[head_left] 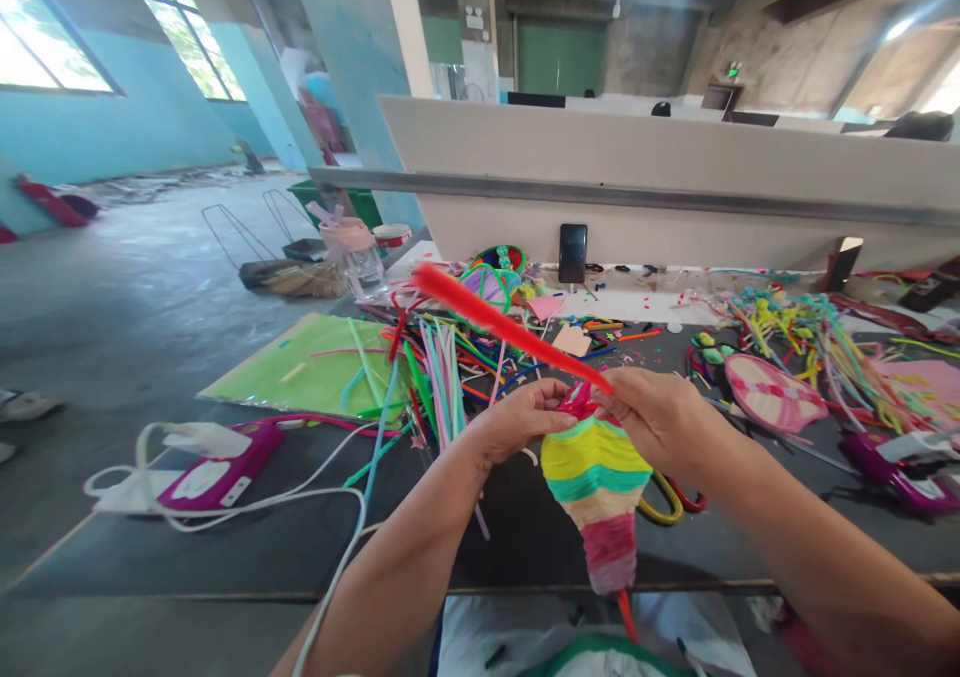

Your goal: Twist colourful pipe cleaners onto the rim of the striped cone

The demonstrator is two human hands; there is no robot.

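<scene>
My left hand (517,420) pinches the top edge of a striped pipe-cleaner craft (600,492), a cone-like shape with yellow, green, cream and pink bands. My right hand (656,417) is closed on the same top edge and on a long red pipe cleaner (495,322) that slants up to the left from it. Both hands hover above the dark table (255,542), close to its front edge.
A heap of loose pipe cleaners (442,362) lies behind the hands, with a green sheet (300,367) at left. A pink glue gun (225,472) with white cables sits at front left. A pink woven piece (772,395), another pink glue gun (896,467) and a phone (572,252) lie further back.
</scene>
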